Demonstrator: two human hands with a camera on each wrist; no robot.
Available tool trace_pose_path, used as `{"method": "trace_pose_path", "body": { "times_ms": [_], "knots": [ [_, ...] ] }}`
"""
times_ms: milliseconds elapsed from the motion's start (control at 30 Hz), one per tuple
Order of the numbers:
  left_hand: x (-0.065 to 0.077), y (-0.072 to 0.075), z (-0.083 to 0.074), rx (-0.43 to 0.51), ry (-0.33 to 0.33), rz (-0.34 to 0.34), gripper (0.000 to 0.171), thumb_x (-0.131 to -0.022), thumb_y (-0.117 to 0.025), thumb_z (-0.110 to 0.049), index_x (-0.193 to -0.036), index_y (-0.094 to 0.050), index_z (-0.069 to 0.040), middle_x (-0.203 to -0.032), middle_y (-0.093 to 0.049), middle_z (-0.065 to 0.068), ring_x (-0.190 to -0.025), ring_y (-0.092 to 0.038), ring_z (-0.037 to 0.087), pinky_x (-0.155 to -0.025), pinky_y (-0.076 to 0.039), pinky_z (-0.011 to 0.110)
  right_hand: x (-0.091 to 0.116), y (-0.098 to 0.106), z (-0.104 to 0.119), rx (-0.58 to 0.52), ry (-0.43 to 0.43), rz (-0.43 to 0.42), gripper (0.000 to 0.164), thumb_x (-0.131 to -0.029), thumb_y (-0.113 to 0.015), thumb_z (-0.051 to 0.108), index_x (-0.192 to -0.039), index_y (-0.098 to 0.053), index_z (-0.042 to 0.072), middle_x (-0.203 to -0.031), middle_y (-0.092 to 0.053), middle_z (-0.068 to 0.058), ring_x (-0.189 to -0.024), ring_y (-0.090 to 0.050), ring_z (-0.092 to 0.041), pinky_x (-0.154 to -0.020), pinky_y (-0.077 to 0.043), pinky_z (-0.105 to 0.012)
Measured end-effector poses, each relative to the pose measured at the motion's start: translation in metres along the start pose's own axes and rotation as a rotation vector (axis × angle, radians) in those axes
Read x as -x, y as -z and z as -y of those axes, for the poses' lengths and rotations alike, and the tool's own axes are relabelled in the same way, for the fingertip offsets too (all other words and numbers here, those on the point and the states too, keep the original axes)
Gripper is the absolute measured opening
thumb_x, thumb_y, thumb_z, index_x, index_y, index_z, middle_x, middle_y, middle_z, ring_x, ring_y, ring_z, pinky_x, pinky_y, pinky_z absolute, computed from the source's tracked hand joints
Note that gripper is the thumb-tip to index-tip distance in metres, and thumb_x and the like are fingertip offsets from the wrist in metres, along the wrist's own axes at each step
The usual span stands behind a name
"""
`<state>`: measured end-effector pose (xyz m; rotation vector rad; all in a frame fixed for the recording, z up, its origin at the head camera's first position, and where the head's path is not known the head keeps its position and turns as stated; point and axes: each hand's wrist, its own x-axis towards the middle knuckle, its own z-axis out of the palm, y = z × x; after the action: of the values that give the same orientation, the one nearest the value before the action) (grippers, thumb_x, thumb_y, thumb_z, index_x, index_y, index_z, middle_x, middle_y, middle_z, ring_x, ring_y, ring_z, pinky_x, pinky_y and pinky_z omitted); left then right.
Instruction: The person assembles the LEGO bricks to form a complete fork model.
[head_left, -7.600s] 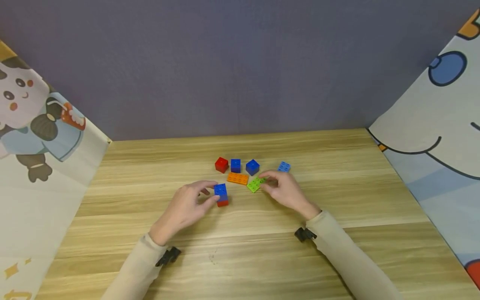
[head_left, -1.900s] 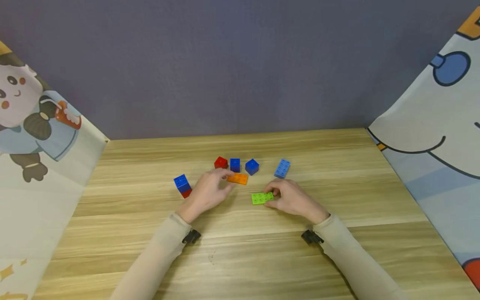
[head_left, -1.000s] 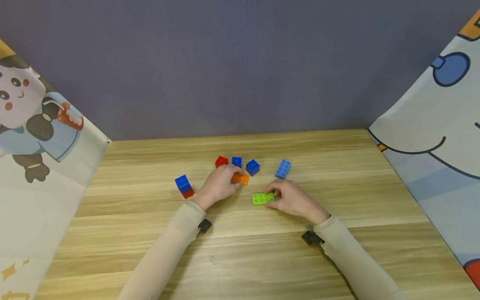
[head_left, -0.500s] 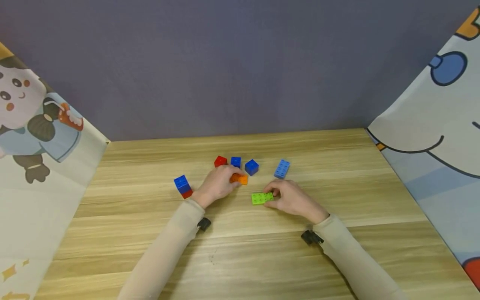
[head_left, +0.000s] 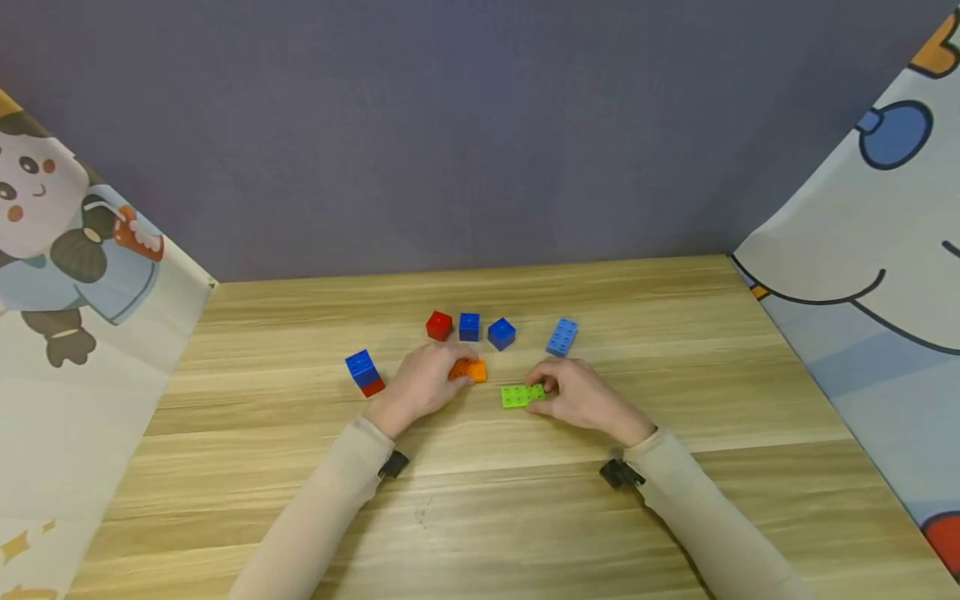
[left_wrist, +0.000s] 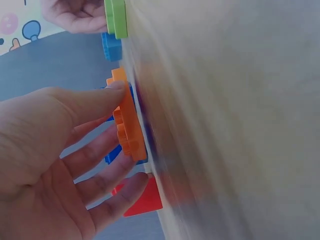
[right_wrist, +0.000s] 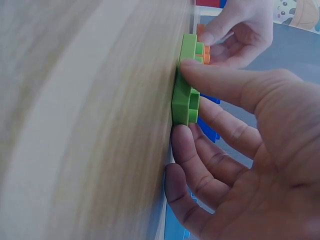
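Observation:
My left hand (head_left: 422, 379) pinches an orange building brick (head_left: 472, 371) between thumb and fingers, its studs facing up. In the left wrist view the thumb presses the near side of that orange brick (left_wrist: 129, 125), close over the table. To the right, my right hand (head_left: 581, 397) grips the right end of a lime green building brick (head_left: 517, 396). The right wrist view shows the thumb on the side of this green brick (right_wrist: 184, 92), which lies along the tabletop. The two bricks are apart, the orange one a little farther back and to the left.
Behind the hands stand a red brick (head_left: 438, 326) and two dark blue bricks, one in the middle (head_left: 469, 327) and one turned cornerwise (head_left: 502, 334). A light blue brick (head_left: 562, 337) lies back right. Left of the left hand is a blue-on-red stack (head_left: 365, 373).
My left hand set the blue-and-red stack down at the left, took hold of the orange brick and drew it slightly nearer. My right hand earlier brought the green brick nearer and turned it.

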<state>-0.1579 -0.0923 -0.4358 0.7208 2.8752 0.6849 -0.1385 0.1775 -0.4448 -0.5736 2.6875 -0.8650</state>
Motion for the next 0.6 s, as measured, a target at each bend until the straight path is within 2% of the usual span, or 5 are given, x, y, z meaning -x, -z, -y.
{"method": "trace_pose_path", "body": {
  "times_ms": [233,433,600],
  "knots": [
    [0.017,0.0,-0.009,-0.004,-0.008,-0.004,0.032,-0.097,-0.081,-0.024,-0.127,-0.077,-0.015,-0.132,-0.076,0.006,-0.124,-0.07,0.028,-0.108,-0.056,0.048,-0.001,0.0,-0.002,-0.007,0.009,-0.011,0.031,-0.087,-0.09,0.022,-0.115,-0.08,0.013,-0.102,-0.074,0.002,-0.088,-0.061,-0.013,-0.081,-0.053,-0.033],
    [0.025,-0.002,-0.02,-0.019,-0.02,0.025,0.031,-0.098,-0.08,-0.025,-0.127,-0.077,-0.015,-0.126,-0.077,0.003,-0.114,-0.072,0.023,-0.102,-0.059,0.045,-0.001,0.0,-0.002,-0.001,0.017,-0.012,0.032,-0.087,-0.09,0.022,-0.115,-0.079,0.013,-0.102,-0.074,0.003,-0.089,-0.062,-0.012,-0.081,-0.054,-0.033],
    [0.028,-0.008,-0.022,-0.016,-0.041,0.031,0.031,-0.097,-0.081,-0.021,-0.126,-0.077,-0.012,-0.125,-0.077,0.005,-0.112,-0.072,0.025,-0.1,-0.06,0.047,0.0,0.0,0.001,0.001,0.031,-0.015,0.032,-0.087,-0.09,0.022,-0.115,-0.08,0.013,-0.101,-0.073,0.003,-0.087,-0.061,-0.011,-0.08,-0.054,-0.032]
  ]
}}
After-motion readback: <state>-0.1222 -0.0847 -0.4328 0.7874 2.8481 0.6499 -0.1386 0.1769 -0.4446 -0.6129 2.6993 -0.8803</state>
